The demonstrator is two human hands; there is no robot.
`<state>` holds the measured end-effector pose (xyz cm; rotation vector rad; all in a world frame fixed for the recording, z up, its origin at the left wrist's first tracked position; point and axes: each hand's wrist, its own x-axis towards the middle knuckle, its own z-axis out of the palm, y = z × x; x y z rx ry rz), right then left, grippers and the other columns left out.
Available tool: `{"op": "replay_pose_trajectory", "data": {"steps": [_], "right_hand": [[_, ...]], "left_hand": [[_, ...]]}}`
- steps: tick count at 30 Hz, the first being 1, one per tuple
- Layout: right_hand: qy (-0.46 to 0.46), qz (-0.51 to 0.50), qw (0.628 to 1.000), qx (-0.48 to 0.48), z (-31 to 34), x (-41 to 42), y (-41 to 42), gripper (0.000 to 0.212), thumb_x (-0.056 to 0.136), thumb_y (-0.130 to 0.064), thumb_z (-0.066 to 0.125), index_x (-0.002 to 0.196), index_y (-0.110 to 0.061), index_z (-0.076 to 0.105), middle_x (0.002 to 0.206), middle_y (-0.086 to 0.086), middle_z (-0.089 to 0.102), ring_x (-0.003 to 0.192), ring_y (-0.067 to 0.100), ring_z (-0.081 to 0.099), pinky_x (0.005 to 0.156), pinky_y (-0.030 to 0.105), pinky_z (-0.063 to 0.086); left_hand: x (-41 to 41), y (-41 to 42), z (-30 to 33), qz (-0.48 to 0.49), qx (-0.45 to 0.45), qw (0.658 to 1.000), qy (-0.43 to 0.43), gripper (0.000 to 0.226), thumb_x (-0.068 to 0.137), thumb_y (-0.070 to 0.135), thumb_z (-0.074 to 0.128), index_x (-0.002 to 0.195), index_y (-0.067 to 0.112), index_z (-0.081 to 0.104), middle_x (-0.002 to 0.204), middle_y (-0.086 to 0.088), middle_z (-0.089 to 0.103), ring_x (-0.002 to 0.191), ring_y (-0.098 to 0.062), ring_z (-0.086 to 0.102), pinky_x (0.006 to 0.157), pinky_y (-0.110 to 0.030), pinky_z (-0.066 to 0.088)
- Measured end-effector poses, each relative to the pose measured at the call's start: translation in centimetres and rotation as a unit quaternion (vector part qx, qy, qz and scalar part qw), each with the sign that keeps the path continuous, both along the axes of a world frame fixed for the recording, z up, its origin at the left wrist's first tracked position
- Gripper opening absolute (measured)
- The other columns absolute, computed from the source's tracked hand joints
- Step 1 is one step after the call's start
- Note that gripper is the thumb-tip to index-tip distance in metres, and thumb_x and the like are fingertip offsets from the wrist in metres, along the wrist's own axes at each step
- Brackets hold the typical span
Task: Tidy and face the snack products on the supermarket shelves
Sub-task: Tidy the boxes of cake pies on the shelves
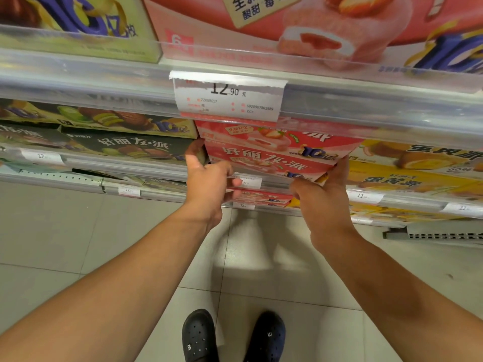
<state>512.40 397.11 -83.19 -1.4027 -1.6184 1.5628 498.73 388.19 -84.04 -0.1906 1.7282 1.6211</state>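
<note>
A pink strawberry pie box (271, 156) lies at the front of the middle shelf, with another pink box (266, 135) stacked above it. My left hand (209, 184) grips its left end, thumb up along the side. My right hand (326, 189) holds its right end, fingers along the side. More pink boxes (258, 198) sit on the shelf below, partly hidden by my hands.
Green-and-dark pie boxes (130, 147) fill the shelf to the left, yellow egg-yolk pie boxes (418, 163) to the right. A clear-fronted upper shelf rail (104, 82) with a 12.90 price tag (230, 96) overhangs. Tiled floor and my dark shoes (230, 338) are below.
</note>
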Motion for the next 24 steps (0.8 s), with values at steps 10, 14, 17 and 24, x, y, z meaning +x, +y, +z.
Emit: {"op": "replay_pose_trajectory", "data": {"steps": [10,14,17,24], "right_hand": [[-0.009,-0.021,0.999,-0.028,0.0,0.1,0.2,0.075,0.075,0.0,0.06,0.134,-0.042,0.04,0.097,-0.019,0.065,0.083,-0.001,0.062,0.084,0.033,0.054],[-0.005,-0.01,0.999,-0.039,0.1,0.3,0.0,0.071,0.074,-0.005,0.06,0.132,-0.043,0.042,0.1,-0.016,0.065,0.09,0.006,0.062,0.082,0.034,0.052],[-0.009,0.0,0.998,-0.067,0.3,0.4,0.3,0.072,0.072,-0.015,0.062,0.134,-0.043,0.039,0.106,-0.015,0.066,0.102,0.017,0.064,0.091,0.047,0.053],[-0.03,-0.005,0.996,-0.089,0.7,0.1,0.4,0.073,0.074,-0.011,0.061,0.137,-0.038,0.036,0.104,-0.014,0.066,0.101,0.02,0.064,0.09,0.049,0.053]], "left_hand": [[0.8,0.1,-0.6,0.017,0.026,0.999,0.024,0.077,0.076,-0.012,0.04,0.128,0.044,0.037,0.075,-0.002,0.062,0.055,-0.02,0.058,0.055,-0.033,0.052],[1.1,-0.3,-0.2,0.005,0.03,0.999,0.035,0.07,0.077,-0.011,0.04,0.126,0.038,0.037,0.071,-0.003,0.059,0.055,-0.022,0.057,0.058,-0.036,0.052],[1.3,-0.7,-0.4,0.003,0.024,0.999,0.042,0.068,0.08,-0.011,0.042,0.127,0.039,0.036,0.062,0.004,0.062,0.056,-0.022,0.058,0.06,-0.038,0.054],[0.6,-1.9,-1.0,-0.042,-0.027,0.993,0.111,0.066,0.087,-0.008,0.048,0.135,0.034,0.035,0.081,-0.011,0.059,0.059,-0.019,0.058,0.054,-0.03,0.053]]}}
